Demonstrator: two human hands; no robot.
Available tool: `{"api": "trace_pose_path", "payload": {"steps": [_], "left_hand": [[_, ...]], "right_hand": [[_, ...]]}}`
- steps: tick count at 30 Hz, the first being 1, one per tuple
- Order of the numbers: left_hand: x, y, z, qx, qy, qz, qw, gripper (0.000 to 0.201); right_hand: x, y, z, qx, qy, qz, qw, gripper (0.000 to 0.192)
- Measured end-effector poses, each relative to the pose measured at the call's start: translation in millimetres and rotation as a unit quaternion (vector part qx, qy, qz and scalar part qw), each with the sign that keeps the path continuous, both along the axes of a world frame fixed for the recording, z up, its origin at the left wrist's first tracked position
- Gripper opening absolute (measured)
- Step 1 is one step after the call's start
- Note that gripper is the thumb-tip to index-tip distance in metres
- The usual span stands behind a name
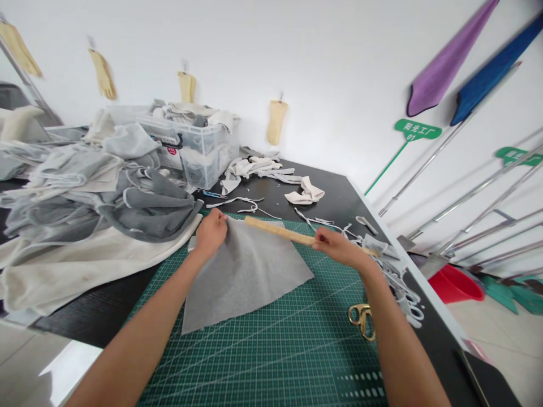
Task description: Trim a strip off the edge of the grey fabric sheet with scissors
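A grey cloth lies spread flat on a green cutting mat. My left hand presses on the cloth's far left corner, fingers curled. My right hand grips a wooden ruler near its right end. The ruler lies slantwise across the far edge of the cloth. Gold-handled scissors rest on the mat beside my right forearm.
A heap of grey and white cloths fills the table's left side, a clear plastic bin behind it. Cut strips and scraps lie along the right edge and at the back. A red basin stands on the floor to the right.
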State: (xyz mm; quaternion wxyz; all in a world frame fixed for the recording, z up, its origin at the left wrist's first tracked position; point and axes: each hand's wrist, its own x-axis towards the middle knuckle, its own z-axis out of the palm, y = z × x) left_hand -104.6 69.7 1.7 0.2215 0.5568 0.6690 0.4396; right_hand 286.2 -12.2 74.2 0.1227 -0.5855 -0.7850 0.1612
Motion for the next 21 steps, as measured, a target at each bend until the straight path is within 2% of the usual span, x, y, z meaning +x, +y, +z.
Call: {"api": "trace_pose_path", "payload": {"steps": [3,6,9,12,15,19,21], "left_hand": [[3.2,8.4,-2.0,-0.034,-0.115,0.002,0.993,0.023],[11.7,6.1,-4.9,-0.101,-0.174,-0.075,0.977,0.037],[18.8,-3.6,-6.2,-0.154,-0.208,-0.161,0.952,0.050],[22.4,-12.6,-3.7,-0.162,-0.220,-0.202,0.941,0.061],[22.4,-16.3,0.8,-0.141,-0.174,-0.255,0.941,0.067],[18.4,-15.3,4.4,-0.085,-0.061,-0.349,0.931,0.058],[15.8,-14.8,5.1,-0.075,-0.064,-0.371,0.923,0.057]], "right_hand": [[38.3,6.7,2.1,0.036,-0.023,-0.131,0.990,0.022],[63.2,10.3,-8.8,0.055,-0.063,-0.251,0.964,0.033],[77.3,11.2,-24.9,0.039,-0.095,-0.328,0.939,0.035],[84.5,11.0,-38.4,0.006,-0.114,-0.363,0.925,0.035],[85.3,9.9,-46.0,-0.012,-0.128,-0.375,0.918,0.035],[78.1,7.3,-43.4,-0.019,-0.145,-0.373,0.916,0.034],[69.8,7.6,-36.3,-0.009,-0.151,-0.361,0.920,0.037]]}}
